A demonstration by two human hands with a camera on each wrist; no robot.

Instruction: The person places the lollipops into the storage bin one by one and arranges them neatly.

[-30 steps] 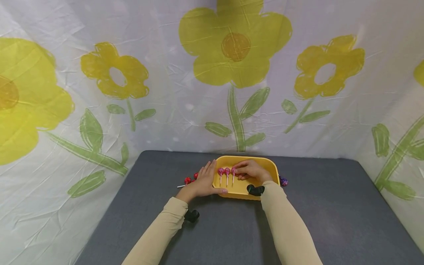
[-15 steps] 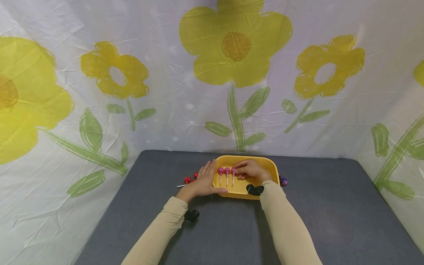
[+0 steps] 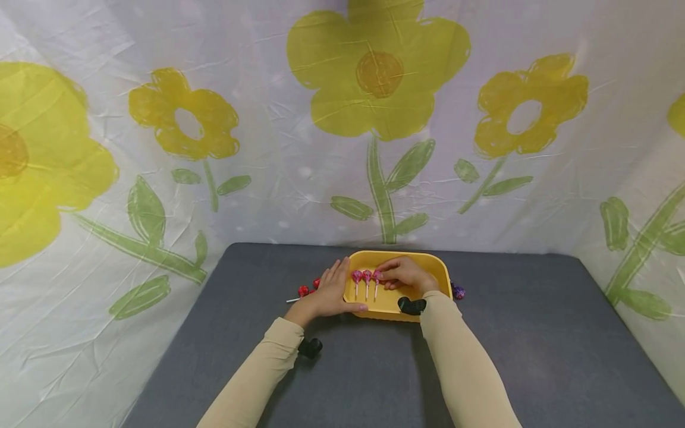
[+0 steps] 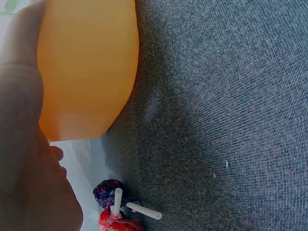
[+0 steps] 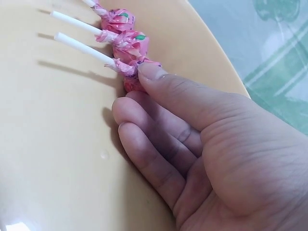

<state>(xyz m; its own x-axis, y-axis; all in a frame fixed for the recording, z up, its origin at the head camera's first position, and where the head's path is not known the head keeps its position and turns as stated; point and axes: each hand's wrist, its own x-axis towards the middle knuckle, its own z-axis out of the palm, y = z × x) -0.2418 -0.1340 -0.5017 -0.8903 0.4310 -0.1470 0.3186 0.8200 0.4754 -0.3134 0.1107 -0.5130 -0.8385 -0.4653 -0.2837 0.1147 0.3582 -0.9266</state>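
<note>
Three pink-wrapped lollipops with white sticks lie side by side in a yellow plastic bin. My right hand reaches into the bin and pinches the wrapped head of the rightmost lollipop between thumb and fingers. The middle lollipop and the left lollipop lie close beside it, sticks pointing toward me. My left hand rests against the bin's left end, fingers extended along the side and thumb at the front corner. In the left wrist view, the bin's outer wall is next to that hand.
Red lollipops lie on the dark grey table left of the bin, partly hidden by my left hand. Purple-wrapped lollipops lie just past its right end. A flower-printed curtain hangs behind the table.
</note>
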